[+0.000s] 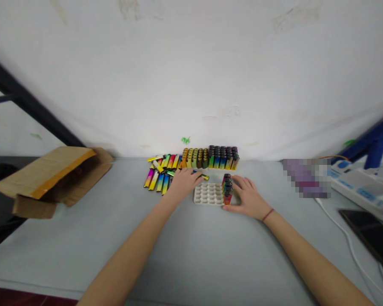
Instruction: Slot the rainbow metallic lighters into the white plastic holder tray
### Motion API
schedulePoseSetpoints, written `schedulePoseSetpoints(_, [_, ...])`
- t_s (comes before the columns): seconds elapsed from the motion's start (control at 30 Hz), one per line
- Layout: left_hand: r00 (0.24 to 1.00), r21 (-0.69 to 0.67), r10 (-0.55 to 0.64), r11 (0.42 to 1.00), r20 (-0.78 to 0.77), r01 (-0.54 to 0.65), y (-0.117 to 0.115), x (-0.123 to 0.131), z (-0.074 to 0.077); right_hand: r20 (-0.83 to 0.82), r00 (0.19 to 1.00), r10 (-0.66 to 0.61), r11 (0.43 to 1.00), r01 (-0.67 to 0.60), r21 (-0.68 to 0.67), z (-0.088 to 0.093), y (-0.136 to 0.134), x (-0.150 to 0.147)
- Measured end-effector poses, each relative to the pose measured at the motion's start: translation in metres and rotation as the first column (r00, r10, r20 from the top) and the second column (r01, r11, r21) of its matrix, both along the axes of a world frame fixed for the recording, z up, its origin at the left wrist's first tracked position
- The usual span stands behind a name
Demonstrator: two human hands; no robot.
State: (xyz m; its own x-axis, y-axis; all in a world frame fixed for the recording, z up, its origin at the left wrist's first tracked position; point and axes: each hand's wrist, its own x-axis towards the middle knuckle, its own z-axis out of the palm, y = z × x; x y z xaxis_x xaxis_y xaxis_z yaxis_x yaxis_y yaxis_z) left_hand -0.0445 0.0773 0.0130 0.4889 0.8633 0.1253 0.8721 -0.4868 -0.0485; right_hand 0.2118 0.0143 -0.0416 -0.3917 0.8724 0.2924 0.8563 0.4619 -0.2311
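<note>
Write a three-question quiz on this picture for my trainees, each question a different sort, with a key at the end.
1. Multiple choice: where do the upright lighters stand in the white tray?
A) Along its left edge
B) Along its right edge
C) In every hollow

2. True or false: the cardboard box lies to the person's left of the tray.

3. Short answer: which of the person's hands is nearer the tray's upright lighters, and what is around its wrist?

Key:
1. B
2. True
3. The right hand; a thin red band.
</note>
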Motion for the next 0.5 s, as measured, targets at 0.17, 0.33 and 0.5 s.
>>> schedulePoseSetpoints(0.17, [0.993, -0.004, 0.114, 0.993, -0.003, -0.114, -0.007, 0.017, 0.004, 0.004, 1.0, -0.004, 1.0, 0.004, -0.007, 0.001, 0.0, 0.0])
schedulePoseSetpoints(0.33, [0.958, 0.001, 0.286, 0.958, -0.012, -0.286, -0.01, 0.036, 0.006, -0.001, 1.0, -0.006, 1.0, 0.006, -0.022, 0.001, 0.0, -0.001])
schedulePoseSetpoints(0.5, [0.95, -0.068, 0.31, 0.948, -0.029, -0.311, -0.009, 0.047, 0.014, -0.046, 0.998, 0.038, 0.998, -0.04, -0.042, 0.004, 0.004, 0.004])
